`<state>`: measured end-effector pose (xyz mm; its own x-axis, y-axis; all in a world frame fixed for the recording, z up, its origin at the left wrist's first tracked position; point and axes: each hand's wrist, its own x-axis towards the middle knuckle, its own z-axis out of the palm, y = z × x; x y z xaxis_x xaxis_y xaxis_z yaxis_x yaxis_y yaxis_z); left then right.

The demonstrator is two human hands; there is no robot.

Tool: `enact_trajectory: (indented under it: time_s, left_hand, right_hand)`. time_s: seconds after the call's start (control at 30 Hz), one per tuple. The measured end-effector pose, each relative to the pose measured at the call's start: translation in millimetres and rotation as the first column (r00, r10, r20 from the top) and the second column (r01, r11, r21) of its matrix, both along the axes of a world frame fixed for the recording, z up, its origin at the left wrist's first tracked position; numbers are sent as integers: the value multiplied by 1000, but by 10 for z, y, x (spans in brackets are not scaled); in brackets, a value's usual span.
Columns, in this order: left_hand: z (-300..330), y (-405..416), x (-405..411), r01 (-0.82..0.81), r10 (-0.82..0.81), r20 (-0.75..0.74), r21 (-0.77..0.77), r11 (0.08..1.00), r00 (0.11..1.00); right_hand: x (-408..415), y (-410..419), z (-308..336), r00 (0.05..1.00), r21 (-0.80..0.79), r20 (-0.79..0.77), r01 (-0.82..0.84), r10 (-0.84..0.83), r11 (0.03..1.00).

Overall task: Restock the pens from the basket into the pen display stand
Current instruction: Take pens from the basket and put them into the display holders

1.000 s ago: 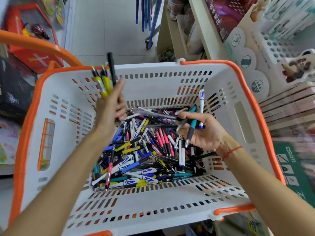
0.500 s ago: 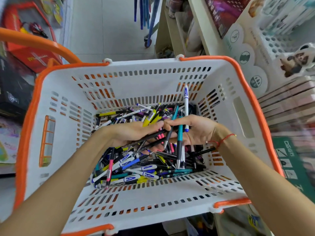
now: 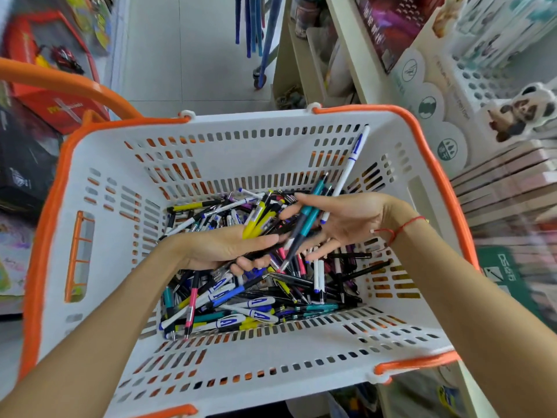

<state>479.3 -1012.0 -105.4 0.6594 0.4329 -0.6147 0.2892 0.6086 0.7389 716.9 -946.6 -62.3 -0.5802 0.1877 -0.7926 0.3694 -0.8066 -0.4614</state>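
A view from above looks down into a white plastic shopping basket [image 3: 99, 188] with an orange rim and slotted walls. A loose heap of pens [image 3: 253, 294] covers the basket floor, lying flat and pointing every which way; many are white with blue lettering, others black, yellow, teal, pink and blue. Two bare forearms reach in from the bottom corners, and the hands meet over the middle of the heap. The left hand [image 3: 223, 245] lies thumb side up with its fingers curled around a small bundle of pens, among them yellow pens [image 3: 256, 221] whose long axes run up and to the right, away from the camera. The right hand [image 3: 346, 221], a red string at its wrist, is turned palm up with fingers loosely spread; across the palm lie a teal pen [image 3: 307, 215] and a dark one, long axes slanting from lower left to upper right, tips down toward the heap. A white pen with a blue band [image 3: 349, 164] also rests in this hand, steeper, its far end rising toward the basket's far right corner. To the upper right, outside the basket, stands a white pen display stand [image 3: 482, 82] with rows of round holes, beside a panda-shaped card [image 3: 521, 111].
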Motion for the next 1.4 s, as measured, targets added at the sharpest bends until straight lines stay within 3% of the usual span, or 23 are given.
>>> enact_trajectory:
  time_s: [0.1,0.2,0.3,0.4,0.53,0.6,0.7,0.87,1.0,1.1,1.17,1.3,1.33,1.4]
  left_hand:
    - [-12,-35,-85,-41,41,-35,2,999,999]
    - [-61,-89,-29,-178,184,-68,77,981,981]
    - [-135,-91,102,-419,423,-54,74,905,904]
    - [-167,-77,277,-523,531,-101,95,847,842]
    - [-182,-68,372,-427,445,-180,130,895,877]
    - [-121,-72,372,-355,366,-180,91,930,913]
    - [-106,-61,384,-341,337,-104,-18,940,936]
    - [-85,-48,317,-296,299,51,-58,953,953]
    - [-150,-31,214,-324,351,134,-184,928,927]
    - [-214,-49,144,-423,467,150,-252,870,871]
    - [-227,-69,110,-490,539,139,-275,827,831]
    - [-180,-72,82,-531,573,122,-257,807,811]
    - [-146,-65,79,-537,574,119,-240,809,810]
    - [-57,-31,77,-560,588,93,-215,800,804]
  right_hand:
    - [162,12,30,996,55,60,65,-69,996]
    - [186,-106,-52,995,87,38,87,-91,992]
    - [27,-221,-211,977,127,101,174,-187,977]
    - [-142,-301,-297,955,167,140,239,-263,957]
    - [-353,-395,-290,960,146,94,248,-263,958]
    - [-424,-411,-308,962,210,124,214,-243,954]
    - [-460,-419,-346,972,262,149,139,-182,955]
    - [-406,-427,-293,986,348,168,-65,6,935]
    - [-306,-378,-303,985,365,50,136,-165,921]
    - [-90,-267,-385,932,482,98,261,-348,837]
    - [35,-231,-375,920,578,230,134,-318,805]
    - [87,-212,-156,876,581,469,-404,115,707]
    - [87,-227,-82,860,547,476,-453,183,704]
    - [113,-250,55,901,427,374,-378,220,822]
